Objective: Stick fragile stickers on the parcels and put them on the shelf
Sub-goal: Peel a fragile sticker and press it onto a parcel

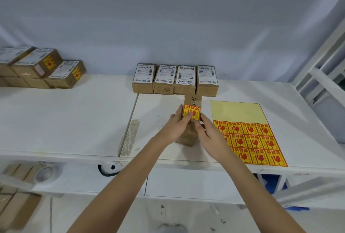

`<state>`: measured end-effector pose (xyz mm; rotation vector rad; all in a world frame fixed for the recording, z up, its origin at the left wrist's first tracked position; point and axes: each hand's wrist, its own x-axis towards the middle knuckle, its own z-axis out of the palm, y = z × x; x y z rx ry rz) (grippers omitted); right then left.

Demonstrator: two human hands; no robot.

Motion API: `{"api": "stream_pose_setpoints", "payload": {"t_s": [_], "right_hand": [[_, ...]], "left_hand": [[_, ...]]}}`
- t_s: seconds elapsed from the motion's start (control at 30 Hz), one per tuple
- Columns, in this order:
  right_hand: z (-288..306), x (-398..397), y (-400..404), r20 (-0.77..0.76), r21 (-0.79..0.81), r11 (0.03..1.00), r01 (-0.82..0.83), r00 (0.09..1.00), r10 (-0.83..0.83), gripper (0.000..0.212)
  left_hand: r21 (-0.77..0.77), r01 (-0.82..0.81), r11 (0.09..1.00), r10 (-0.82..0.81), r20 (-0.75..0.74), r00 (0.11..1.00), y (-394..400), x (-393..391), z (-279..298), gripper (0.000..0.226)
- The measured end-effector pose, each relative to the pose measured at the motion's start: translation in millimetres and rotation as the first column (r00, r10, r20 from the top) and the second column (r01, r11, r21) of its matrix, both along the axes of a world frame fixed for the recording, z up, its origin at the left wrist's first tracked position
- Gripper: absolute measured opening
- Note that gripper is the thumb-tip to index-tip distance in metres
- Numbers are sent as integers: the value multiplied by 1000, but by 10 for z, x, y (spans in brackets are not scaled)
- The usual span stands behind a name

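Both hands are holding a brown cardboard parcel point(189, 120) on the white table point(74, 120). The left hand point(177, 123) is gripping its side, thumb pressing the red-and-yellow fragile sticker point(192, 110) on top; the right hand point(209, 135) is clasping the other side, beside the yellow sticker sheet point(257, 139).

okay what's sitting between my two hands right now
In the head view, a brown parcel stands upright between your left hand and right hand, a fragile sticker on its upper face.
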<state>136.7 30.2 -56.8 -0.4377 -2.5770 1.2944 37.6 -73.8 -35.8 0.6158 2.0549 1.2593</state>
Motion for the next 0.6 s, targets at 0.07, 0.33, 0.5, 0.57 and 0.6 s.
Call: {"api": "stream_pose_setpoints", "payload": {"t_s": [0.07, 0.33, 0.5, 0.57, 0.6], "right_hand": [[31, -43, -5, -37, -79, 997, 9, 999, -12, 37], [120, -282, -100, -105, -142, 988, -67, 993, 52, 36], [131, -552, -204, -55, -116, 985, -125, 991, 119, 35], [177, -712, -251, -24, -78, 989, -122, 992, 120, 34], [207, -802, -276, -6, -51, 991, -121, 993, 121, 33]], "left_hand": [[69, -45, 997, 40, 66, 997, -10, 9, 56, 54], [25, -237, 971, 228, 188, 955, -311, -246, 70, 70], [-58, -303, 951, 308, 262, 915, -532, -431, 56, 86], [-56, -336, 940, 340, 230, 912, -603, -531, 88, 93], [-48, -358, 933, 359, 204, 911, -639, -574, 119, 92]]}}
